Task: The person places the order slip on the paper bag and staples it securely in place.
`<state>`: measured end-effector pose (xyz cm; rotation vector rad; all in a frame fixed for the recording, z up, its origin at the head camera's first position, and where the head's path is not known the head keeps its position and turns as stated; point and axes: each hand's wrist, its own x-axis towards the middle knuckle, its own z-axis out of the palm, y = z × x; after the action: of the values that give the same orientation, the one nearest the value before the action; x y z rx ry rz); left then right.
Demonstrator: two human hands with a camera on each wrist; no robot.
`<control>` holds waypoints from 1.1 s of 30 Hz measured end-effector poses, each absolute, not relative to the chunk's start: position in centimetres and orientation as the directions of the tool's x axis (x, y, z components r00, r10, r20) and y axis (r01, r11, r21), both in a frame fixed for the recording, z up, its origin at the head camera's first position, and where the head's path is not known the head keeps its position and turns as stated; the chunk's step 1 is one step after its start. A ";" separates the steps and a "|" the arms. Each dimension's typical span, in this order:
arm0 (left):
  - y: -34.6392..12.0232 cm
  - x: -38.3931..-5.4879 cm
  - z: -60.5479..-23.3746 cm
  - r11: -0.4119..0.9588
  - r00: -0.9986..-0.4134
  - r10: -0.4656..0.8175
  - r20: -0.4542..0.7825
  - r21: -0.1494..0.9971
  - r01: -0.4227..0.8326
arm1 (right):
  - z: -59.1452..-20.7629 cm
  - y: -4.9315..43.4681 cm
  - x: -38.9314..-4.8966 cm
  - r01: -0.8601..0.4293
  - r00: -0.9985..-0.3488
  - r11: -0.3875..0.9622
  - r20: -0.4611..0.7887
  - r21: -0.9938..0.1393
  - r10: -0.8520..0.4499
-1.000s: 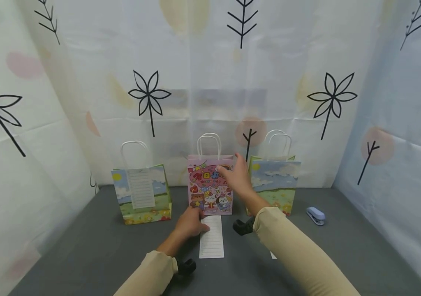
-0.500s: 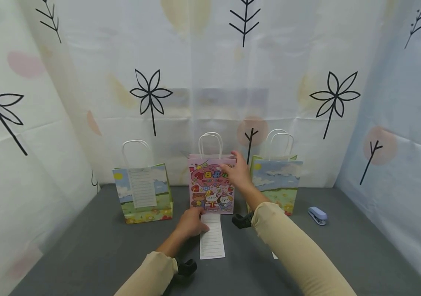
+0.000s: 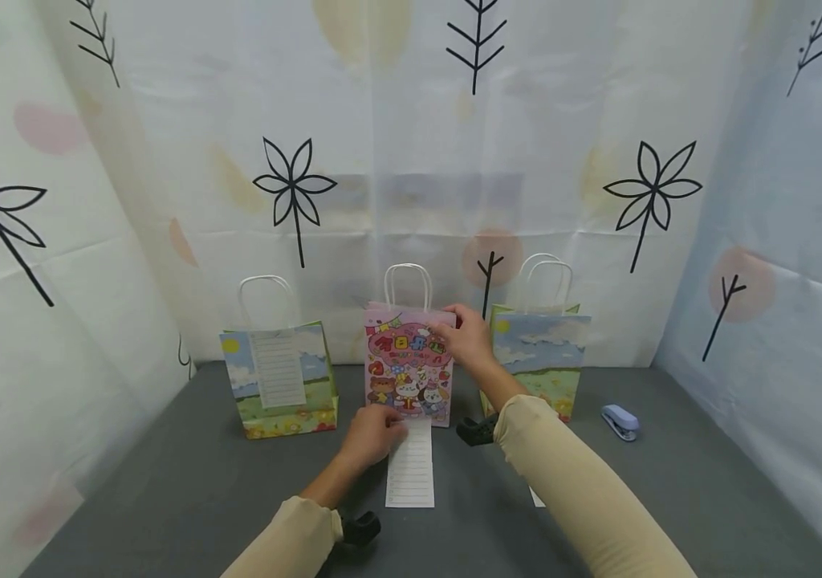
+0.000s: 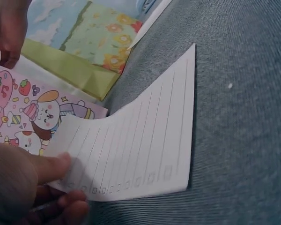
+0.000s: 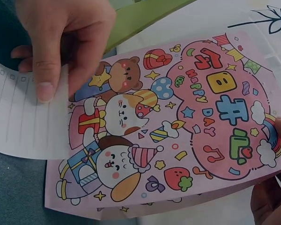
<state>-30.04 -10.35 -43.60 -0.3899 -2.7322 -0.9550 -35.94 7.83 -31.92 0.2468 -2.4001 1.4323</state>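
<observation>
A pink gift bag (image 3: 408,365) with cartoon animals and white handles stands in the middle of the table in the head view. My right hand (image 3: 470,337) holds its upper right edge; the thumb lies on the printed front in the right wrist view. With thumb and fingers my left hand (image 3: 373,433) pinches the far end of a white lined sheet (image 3: 411,474) at the bag's foot. That sheet (image 4: 131,140) curves in the left wrist view, its pinched end raised and overlapping the lower front of the bag (image 5: 145,136).
On the left stands a landscape-print bag (image 3: 317,385) with a lined sheet (image 3: 277,369) on its front. A similar bag (image 3: 541,353) stands to the right, partly behind my right arm. Beyond it lies a light-blue stapler (image 3: 620,421). Another white paper (image 3: 537,499) peeks out beneath my right sleeve.
My right hand has come onto the pink bag's upper right edge. The bag has shifted slightly left and toward me, and the lined sheet has moved a little left with my left hand.
</observation>
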 end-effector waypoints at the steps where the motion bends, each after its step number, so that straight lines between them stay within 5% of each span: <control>1: -10.3 -30.1 -43.5 0.749 -0.938 0.171 0.302 0.579 0.323 | -31.9 7.9 -35.9 -0.309 -0.932 0.475 0.361 -0.824 0.020; 7: -10.2 -30.0 -41.5 0.763 -0.904 0.095 0.417 0.553 0.335 | -31.8 7.7 -35.7 -0.269 -0.951 0.464 0.308 -0.844 0.009; 16: -10.5 -30.3 -38.1 0.761 -0.756 -0.024 0.654 0.503 0.411 | -32.1 8.1 -35.4 -0.311 -0.948 0.373 0.316 -0.874 -0.049; 24: -10.5 -31.4 -35.9 0.778 -0.566 -0.022 0.824 0.370 0.508 | -32.6 8.3 -35.7 -0.322 -0.947 0.328 0.311 -0.888 -0.087; 33: -10.4 -32.9 -33.1 0.815 -0.464 0.036 0.885 0.242 0.527 | -32.9 8.4 -35.8 -0.351 -0.936 0.318 0.330 -0.881 -0.118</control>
<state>-32.89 -10.36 -33.09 -0.4184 -1.9877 -0.6102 -35.79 8.43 -32.88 0.4299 -2.3769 1.6687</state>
